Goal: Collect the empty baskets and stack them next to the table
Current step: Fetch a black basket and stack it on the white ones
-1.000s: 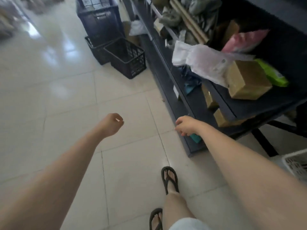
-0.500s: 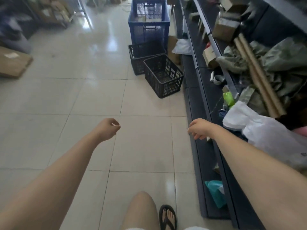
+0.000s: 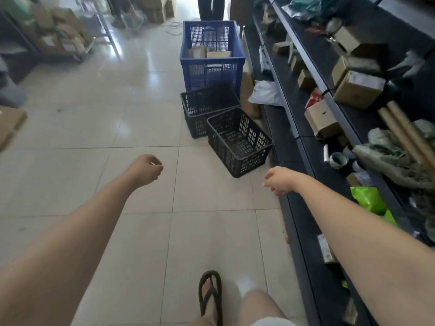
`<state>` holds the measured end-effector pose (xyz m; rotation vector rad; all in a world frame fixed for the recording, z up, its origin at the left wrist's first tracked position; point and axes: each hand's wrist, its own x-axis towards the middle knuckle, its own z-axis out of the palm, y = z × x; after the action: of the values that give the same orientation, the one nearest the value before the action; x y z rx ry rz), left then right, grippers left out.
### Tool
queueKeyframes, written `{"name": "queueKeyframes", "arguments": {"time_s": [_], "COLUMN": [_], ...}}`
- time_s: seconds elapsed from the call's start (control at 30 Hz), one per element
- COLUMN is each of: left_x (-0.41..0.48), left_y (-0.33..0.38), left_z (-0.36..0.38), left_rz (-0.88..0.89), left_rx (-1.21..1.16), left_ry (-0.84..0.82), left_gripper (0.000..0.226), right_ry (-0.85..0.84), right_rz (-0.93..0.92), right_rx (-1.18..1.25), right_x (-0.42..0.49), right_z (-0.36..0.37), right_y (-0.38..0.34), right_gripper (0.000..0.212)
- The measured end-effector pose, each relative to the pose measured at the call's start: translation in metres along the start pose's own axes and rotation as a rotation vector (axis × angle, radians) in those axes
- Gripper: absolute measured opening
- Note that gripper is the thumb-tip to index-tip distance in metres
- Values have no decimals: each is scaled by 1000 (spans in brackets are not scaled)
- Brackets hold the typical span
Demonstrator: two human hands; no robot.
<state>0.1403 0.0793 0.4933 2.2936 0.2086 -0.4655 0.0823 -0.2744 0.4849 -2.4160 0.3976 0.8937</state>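
Two empty black plastic baskets stand on the tiled floor ahead, beside the shelving. The nearer black basket (image 3: 239, 141) sits at an angle, touching the farther black basket (image 3: 207, 109) behind it. A tall blue crate (image 3: 211, 57) holding a few boxes stands behind them. My left hand (image 3: 146, 169) is held out over the floor with its fingers curled, holding nothing. My right hand (image 3: 280, 180) is also curled and empty, near the lower edge of the shelf and short of the nearer basket.
Dark shelving (image 3: 306, 142) runs along the right, loaded with cardboard boxes, cardboard tubes, tape rolls and bags. A white bag (image 3: 267, 92) lies by the baskets. Boxes and racks stand at far left. Another person's legs (image 3: 210, 7) show beyond the crate. My sandalled foot (image 3: 210, 295) is below.
I have walked forward along the shelving, so the black baskets and blue crate are closer and larger in view. Both hands stay curled and empty, held out in front.
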Motion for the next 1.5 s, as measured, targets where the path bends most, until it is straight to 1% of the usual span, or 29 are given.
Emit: {"name": "queueKeyframes", "arguments": {"time_s": [0.13, 0.3, 0.37, 0.47, 0.57, 0.67, 0.73, 0.8, 0.83, 0.93, 1.0, 1.07, 1.13, 1.23, 1.37, 1.4, 1.43, 1.5], "left_x": [81, 192, 239, 310, 374, 428, 464, 502, 524, 586, 636, 681, 725, 786, 865, 883, 900, 931], "left_y": [41, 79, 94, 124, 156, 186, 203, 220, 228, 249, 257, 257, 249, 227, 188, 177, 165, 141], "left_z": [-11, -3, -1, 0, 0, 9, 19, 32, 40, 62, 82, 105, 124, 153, 213, 232, 252, 290], "left_rz": [28, 38, 33, 24, 47, 111, 164, 208, 233, 307, 332, 331, 316, 294, 274, 268, 261, 240], "left_rx": [-7, 25, 69, 153, 269, 363, 406, 452, 470, 566, 633, 687, 710, 756, 839, 861, 888, 960], "left_ry": [-43, -101, -109, -126, -130, -157, -187, -248, -280, -362, -440, -527, -575, -567, -566, -569, -567, -547], "left_gripper": [10, 12, 14, 18, 22, 26, 21, 16, 17, 23, 21, 16, 18, 25, 19, 17, 17, 28], "right_ry": [-28, -54, -46, 18, -16, -21, -16, -20, -11, 82, 154, 173, 128, 132, 156, 180, 224, 320], "right_rz": [1, 78, 107, 157, 211, 269, 306, 345, 366, 427, 522, 617, 667, 693, 821, 859, 906, 1012], "right_rx": [7, 8, 4, 43, 88, 207, 305, 379, 414, 508, 600, 647, 666, 729, 801, 836, 867, 875], "right_x": [53, 132, 170, 227, 269, 302, 327, 351, 365, 405, 439, 471, 508, 563, 637, 657, 678, 715], "right_z": [-35, -82, -103, -134, -159, -179, -189, -198, -203, -213, -215, -208, -197, -176, -131, -118, -104, -78], "right_y": [-33, -44, -47, -42, -44, -51, -55, -57, -55, -52, -48, -45, -40, -30, -5, 5, 16, 41], "right_gripper": [36, 33, 32, 32, 31, 30, 28, 26, 26, 25, 24, 24, 24, 22, 7, 9, 18, 42]}}
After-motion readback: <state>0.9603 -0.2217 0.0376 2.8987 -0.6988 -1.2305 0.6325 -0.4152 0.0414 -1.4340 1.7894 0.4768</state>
